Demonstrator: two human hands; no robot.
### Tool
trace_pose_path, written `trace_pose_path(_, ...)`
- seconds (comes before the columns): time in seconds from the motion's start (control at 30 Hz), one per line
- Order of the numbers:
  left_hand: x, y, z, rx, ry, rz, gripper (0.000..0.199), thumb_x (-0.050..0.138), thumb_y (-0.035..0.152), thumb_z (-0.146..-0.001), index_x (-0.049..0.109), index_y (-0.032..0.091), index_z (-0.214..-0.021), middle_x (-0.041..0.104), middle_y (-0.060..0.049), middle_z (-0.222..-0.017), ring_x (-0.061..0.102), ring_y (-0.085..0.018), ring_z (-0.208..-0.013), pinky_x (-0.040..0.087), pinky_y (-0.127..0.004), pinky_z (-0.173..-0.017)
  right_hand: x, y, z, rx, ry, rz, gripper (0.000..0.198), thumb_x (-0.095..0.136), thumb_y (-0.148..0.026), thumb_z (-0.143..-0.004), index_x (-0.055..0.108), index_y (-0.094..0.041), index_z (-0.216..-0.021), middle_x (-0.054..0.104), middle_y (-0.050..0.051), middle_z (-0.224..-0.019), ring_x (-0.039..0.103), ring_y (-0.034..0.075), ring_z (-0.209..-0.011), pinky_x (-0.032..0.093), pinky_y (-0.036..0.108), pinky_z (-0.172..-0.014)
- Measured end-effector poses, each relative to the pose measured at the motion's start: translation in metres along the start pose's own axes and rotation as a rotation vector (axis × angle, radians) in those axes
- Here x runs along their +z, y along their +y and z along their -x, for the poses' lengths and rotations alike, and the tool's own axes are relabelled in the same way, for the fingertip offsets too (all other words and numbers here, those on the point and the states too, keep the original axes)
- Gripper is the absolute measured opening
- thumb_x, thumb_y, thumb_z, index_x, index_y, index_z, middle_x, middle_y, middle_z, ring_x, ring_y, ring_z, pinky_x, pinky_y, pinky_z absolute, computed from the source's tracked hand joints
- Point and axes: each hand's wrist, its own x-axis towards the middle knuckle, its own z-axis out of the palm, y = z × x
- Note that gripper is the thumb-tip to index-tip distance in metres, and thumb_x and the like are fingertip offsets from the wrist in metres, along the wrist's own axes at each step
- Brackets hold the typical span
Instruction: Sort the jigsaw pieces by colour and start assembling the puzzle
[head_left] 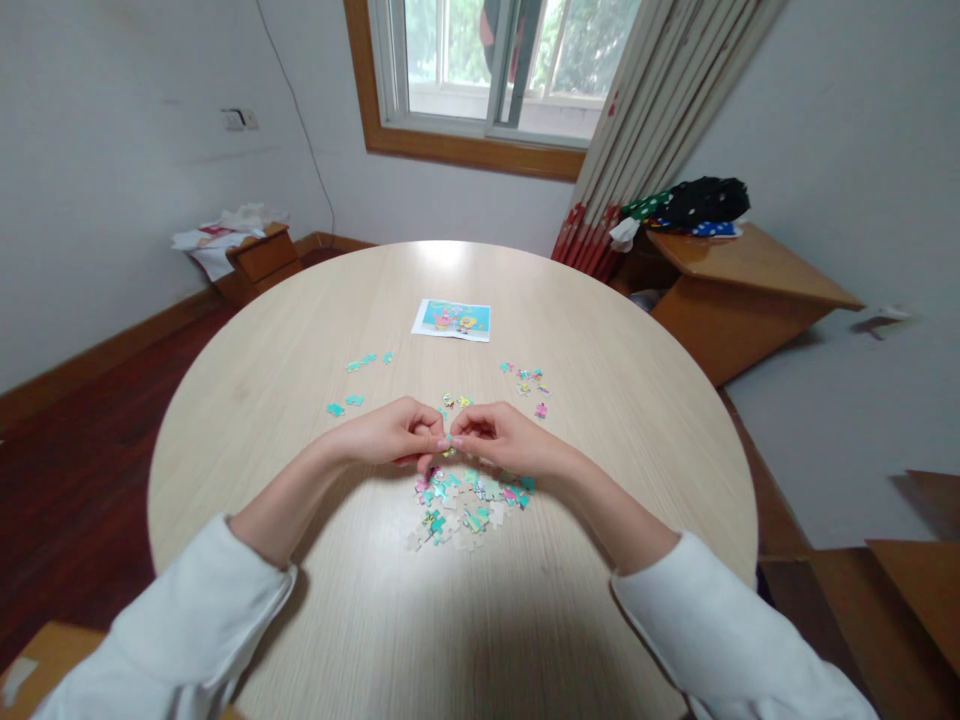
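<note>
My left hand point(403, 432) and my right hand point(501, 436) meet over the middle of the round table point(247, 440). Their fingertips pinch a small jigsaw puzzle piece point(448, 441) between them, mostly covered by the fingers. Just below the hands lies a heap of loose jigsaw pieces point(472, 500), some coloured side up and some pale side up. A few yellowish pieces point(464, 401) sit right behind the fingers. Farther back is a picture card point(454, 320) with a pink and a yellow cartoon figure on blue.
Teal pieces point(361, 363) lie in small groups on the left, with pink and yellow pieces point(529, 375) on the right. Beyond the table stand a wooden cabinet point(750, 270) with cloths on top, a curtain point(660, 110) and a small wooden stool point(262, 262).
</note>
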Motion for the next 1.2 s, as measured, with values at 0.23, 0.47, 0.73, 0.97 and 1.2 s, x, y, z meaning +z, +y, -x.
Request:
trace_pose_path(0.23, -0.001, 0.000, -0.002, -0.005, 0.159, -0.067, 0.037, 0.052, 0.042, -0.082, 0.047, 0.016, -0.055, 0.048, 0.002, -0.042, 0.035, -0.005, -0.036, 0.025, -0.020, -0.039, -0.007, 0.004, -0.001, 0.045, 0.191, 0.127, 0.017, 0.047, -0.028, -0.086, 0.055, -0.017, -0.077, 0.049, -0.002, -0.060, 0.039, 0.009, -0.053, 0.030, 0.024, -0.050)
trace_pose_path(0.47, -0.016, -0.003, 0.000, -0.021, 0.465, -0.032, 0.038, 0.047, 0.042, -0.084, 0.044, 0.018, -0.056, 0.040, 0.005, -0.041, 0.032, -0.005, -0.037, 0.025, -0.020, -0.040, -0.007, 0.011, -0.004, 0.025, 0.172, 0.436, 0.018, 0.049, -0.023, -0.083, 0.054, -0.017, -0.067, 0.051, 0.000, -0.058, 0.042, 0.010, -0.054, 0.031, 0.025, -0.055)
trace_pose_path(0.73, -0.014, -0.002, -0.001, -0.030, 0.441, -0.052, 0.043, 0.048, 0.047, -0.082, 0.038, 0.018, -0.052, 0.039, 0.004, -0.042, 0.031, -0.005, -0.038, 0.024, -0.021, -0.041, 0.001, 0.009, -0.009, 0.061, 0.245, 0.673, 0.019, 0.059, -0.024, -0.080, 0.054, -0.018, -0.063, 0.057, 0.002, -0.062, 0.046, 0.012, -0.058, 0.030, 0.027, -0.058)
trace_pose_path(0.97, -0.016, -0.003, 0.000, -0.042, 0.444, -0.043, 0.039, 0.048, 0.042, -0.083, 0.041, 0.018, -0.053, 0.039, 0.004, -0.042, 0.031, -0.005, -0.038, 0.024, -0.021, -0.041, 0.008, 0.006, -0.007, -0.050, 0.310, 0.722, 0.013, 0.064, -0.021, -0.077, 0.054, -0.018, -0.070, 0.056, 0.001, -0.068, 0.046, 0.013, -0.066, 0.031, 0.026, -0.064)
trace_pose_path(1.2, -0.020, -0.003, 0.004, -0.061, 0.378, -0.082, 0.038, 0.048, 0.044, -0.082, 0.043, 0.017, -0.055, 0.042, 0.004, -0.043, 0.032, -0.005, -0.038, 0.024, -0.019, -0.040, 0.024, 0.003, -0.005, -0.234, 0.015, 0.631, 0.005, 0.065, -0.020, -0.078, 0.063, -0.017, -0.081, 0.063, 0.004, -0.083, 0.052, 0.016, -0.083, 0.035, 0.028, -0.078)
